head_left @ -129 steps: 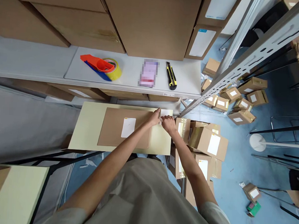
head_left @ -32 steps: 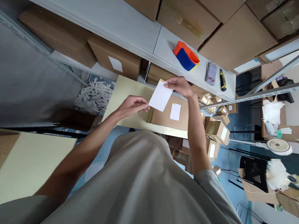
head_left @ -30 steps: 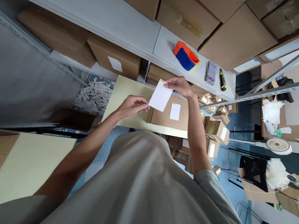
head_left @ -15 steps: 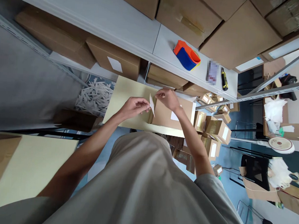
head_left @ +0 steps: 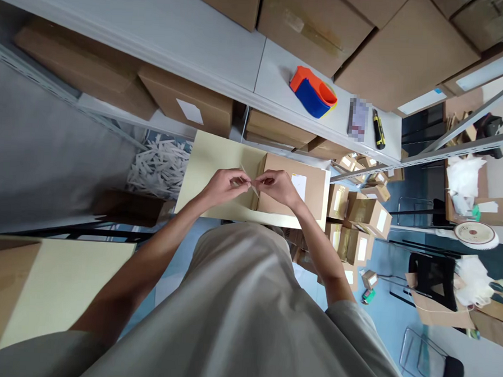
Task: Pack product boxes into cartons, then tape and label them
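My left hand (head_left: 225, 186) is closed in a pinch on a thin pale paper slip (head_left: 256, 192), seen nearly edge-on. From the other side, my right hand (head_left: 276, 186) pinches at the same slip, its fingertips close against those of the left. Both hands are over the left end of a closed cardboard box (head_left: 290, 208), which lies on a pale yellow tabletop (head_left: 206, 158). A white label (head_left: 299, 185) is on the box's top face, just right of my right hand. The fingers hide the middle of the slip.
Beyond the table, a grey shelf (head_left: 224, 63) carries large cartons, an orange and blue tape dispenser (head_left: 313, 93) and a yellow-black box cutter (head_left: 379, 129). White paper strips (head_left: 160, 164) are heaped at left. Labelled boxes (head_left: 370, 214) are stacked at right, with a fan (head_left: 477, 234) farther off.
My right hand has come down toward me and to the left, from above the box's far corner to the slip. The slip has turned more edge-on. My left hand has stayed nearly in place.
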Demonstrator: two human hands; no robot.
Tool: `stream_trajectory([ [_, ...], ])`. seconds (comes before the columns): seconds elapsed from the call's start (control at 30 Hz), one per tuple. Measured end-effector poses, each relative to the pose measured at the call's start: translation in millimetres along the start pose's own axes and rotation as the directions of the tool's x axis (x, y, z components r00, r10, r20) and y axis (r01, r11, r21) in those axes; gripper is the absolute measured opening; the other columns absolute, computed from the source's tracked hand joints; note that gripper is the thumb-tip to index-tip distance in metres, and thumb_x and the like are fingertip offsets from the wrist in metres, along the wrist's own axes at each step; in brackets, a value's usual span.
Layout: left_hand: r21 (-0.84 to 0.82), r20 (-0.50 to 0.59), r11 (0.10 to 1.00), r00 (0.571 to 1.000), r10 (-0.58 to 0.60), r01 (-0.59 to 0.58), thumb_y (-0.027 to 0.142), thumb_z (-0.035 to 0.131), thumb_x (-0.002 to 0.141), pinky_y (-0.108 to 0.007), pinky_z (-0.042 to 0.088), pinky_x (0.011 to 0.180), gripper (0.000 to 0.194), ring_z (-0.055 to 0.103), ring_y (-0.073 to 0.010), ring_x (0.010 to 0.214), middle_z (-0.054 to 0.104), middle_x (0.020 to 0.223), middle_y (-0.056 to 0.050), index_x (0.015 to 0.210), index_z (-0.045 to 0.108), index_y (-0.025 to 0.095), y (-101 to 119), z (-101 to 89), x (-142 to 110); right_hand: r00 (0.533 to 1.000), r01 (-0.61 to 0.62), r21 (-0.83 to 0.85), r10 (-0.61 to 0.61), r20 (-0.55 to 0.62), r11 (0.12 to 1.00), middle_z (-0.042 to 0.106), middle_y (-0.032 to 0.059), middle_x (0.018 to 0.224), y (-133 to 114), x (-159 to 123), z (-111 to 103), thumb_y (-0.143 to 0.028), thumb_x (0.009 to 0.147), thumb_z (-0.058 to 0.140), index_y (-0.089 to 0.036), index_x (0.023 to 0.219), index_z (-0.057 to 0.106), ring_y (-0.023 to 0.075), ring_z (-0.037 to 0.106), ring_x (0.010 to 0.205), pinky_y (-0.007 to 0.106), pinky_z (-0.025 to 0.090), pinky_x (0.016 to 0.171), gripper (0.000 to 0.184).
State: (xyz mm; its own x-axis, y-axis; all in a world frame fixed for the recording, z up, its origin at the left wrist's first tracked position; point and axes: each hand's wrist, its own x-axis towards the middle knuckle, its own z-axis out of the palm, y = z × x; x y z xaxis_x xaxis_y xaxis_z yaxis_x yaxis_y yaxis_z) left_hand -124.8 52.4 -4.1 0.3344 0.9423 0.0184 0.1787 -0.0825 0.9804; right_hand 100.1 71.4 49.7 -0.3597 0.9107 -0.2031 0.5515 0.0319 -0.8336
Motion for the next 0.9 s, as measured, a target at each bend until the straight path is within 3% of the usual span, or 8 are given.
stream_trajectory([
  [0.2, 0.003, 0.002, 1.0, 1.0, -0.006, 0.006, 0.047, 0.075, 0.087, -0.029, 0.061, 0.078, 0.026, 0.078, -0.0204, 0.083, 0.083, 0.089, -0.006, 0.085, 0.079, 0.021, -13, -5.0, 4, 0.998, -0.043, 0.037, 0.044, -0.035, 0.998, 0.086, 0.0028, 0.09, 15, 3, -5, -0.019, 0.087, 0.075, -0.021, 0.087, 0.089, 0.0178, 0.077, 0.081, 0.027, 0.058, 0.077, 0.014],
  [0.43, -0.175, -0.013, 0.955, 0.97, -0.244, 0.238, 0.055, 0.078, 0.081, -0.027, 0.052, 0.059, 0.033, 0.079, -0.0241, 0.079, 0.078, 0.08, -0.006, 0.08, 0.073, 0.022, -24, 1.8, -2, 0.993, -0.105, 0.139, 0.11, -0.029, 0.985, 0.085, 0.0032, 0.085, 23, 3, 8, -0.028, 0.087, 0.076, -0.019, 0.085, 0.088, 0.0164, 0.073, 0.075, 0.026, 0.057, 0.073, 0.015],
  [0.57, -0.249, -0.033, 0.928, 0.956, -0.293, 0.276, 0.064, 0.087, 0.077, -0.026, 0.052, 0.057, 0.044, 0.08, -0.0246, 0.078, 0.079, 0.081, -0.006, 0.081, 0.072, 0.023, -23, 15.7, -2, 0.992, -0.116, 0.181, 0.122, -0.021, 0.977, 0.084, 0.0034, 0.083, 20, 5, 19, -0.033, 0.085, 0.075, -0.019, 0.083, 0.086, 0.0158, 0.071, 0.073, 0.027, 0.055, 0.071, 0.018],
  [0.67, -0.29, -0.042, 0.904, 0.94, -0.34, 0.314, 0.063, 0.087, 0.073, -0.026, 0.051, 0.055, 0.044, 0.08, -0.0252, 0.078, 0.079, 0.081, -0.006, 0.082, 0.072, 0.023, -35, 16.3, -3, 0.987, -0.138, 0.192, 0.151, -0.053, 0.972, 0.084, 0.004, 0.082, 21, 4, 17, -0.037, 0.081, 0.076, -0.02, 0.08, 0.085, 0.0173, 0.071, 0.073, 0.028, 0.055, 0.072, 0.02],
  [0.73, -0.283, -0.067, 0.892, 0.921, -0.384, 0.352, 0.061, 0.084, 0.072, -0.026, 0.051, 0.055, 0.042, 0.08, -0.0256, 0.078, 0.079, 0.082, -0.007, 0.085, 0.073, 0.023, -52, 5.0, -5, 0.978, -0.152, 0.207, 0.178, -0.11, 0.966, 0.083, 0.0046, 0.081, 26, 0, 9, -0.041, 0.078, 0.077, -0.021, 0.078, 0.084, 0.0186, 0.071, 0.075, 0.03, 0.055, 0.073, 0.021],
  [0.8, -0.227, -0.137, 0.887, 0.888, -0.439, 0.403, 0.057, 0.081, 0.071, -0.026, 0.052, 0.057, 0.038, 0.079, -0.025, 0.078, 0.078, 0.083, -0.007, 0.086, 0.073, 0.022, -75, -18.5, -9, 0.956, -0.189, 0.23, 0.233, -0.181, 0.955, 0.082, 0.005, 0.079, 36, -10, -2, -0.045, 0.075, 0.078, -0.021, 0.075, 0.083, 0.0196, 0.07, 0.075, 0.031, 0.055, 0.072, 0.024],
  [0.87, -0.12, -0.256, 0.861, 0.823, -0.508, 0.494, 0.051, 0.078, 0.073, -0.026, 0.051, 0.058, 0.032, 0.076, -0.0233, 0.075, 0.077, 0.081, -0.005, 0.085, 0.071, 0.022, -100, -53.9, -14, 0.919, -0.247, 0.259, 0.311, -0.242, 0.934, 0.08, 0.0048, 0.076, 48, -24, -14, -0.049, 0.072, 0.078, -0.021, 0.074, 0.082, 0.0199, 0.068, 0.074, 0.032, 0.053, 0.071, 0.028],
  [0.9, -0.054, -0.337, 0.827, 0.77, -0.542, 0.559, 0.048, 0.076, 0.076, -0.027, 0.051, 0.059, 0.028, 0.074, -0.0225, 0.074, 0.075, 0.079, -0.004, 0.084, 0.068, 0.023, -111, -74.9, -18, 0.898, -0.274, 0.274, 0.347, -0.269, 0.922, 0.079, 0.0046, 0.075, 54, -32, -18, -0.05, 0.071, 0.078, -0.021, 0.074, 0.081, 0.02, 0.067, 0.074, 0.033, 0.053, 0.071, 0.029],
])
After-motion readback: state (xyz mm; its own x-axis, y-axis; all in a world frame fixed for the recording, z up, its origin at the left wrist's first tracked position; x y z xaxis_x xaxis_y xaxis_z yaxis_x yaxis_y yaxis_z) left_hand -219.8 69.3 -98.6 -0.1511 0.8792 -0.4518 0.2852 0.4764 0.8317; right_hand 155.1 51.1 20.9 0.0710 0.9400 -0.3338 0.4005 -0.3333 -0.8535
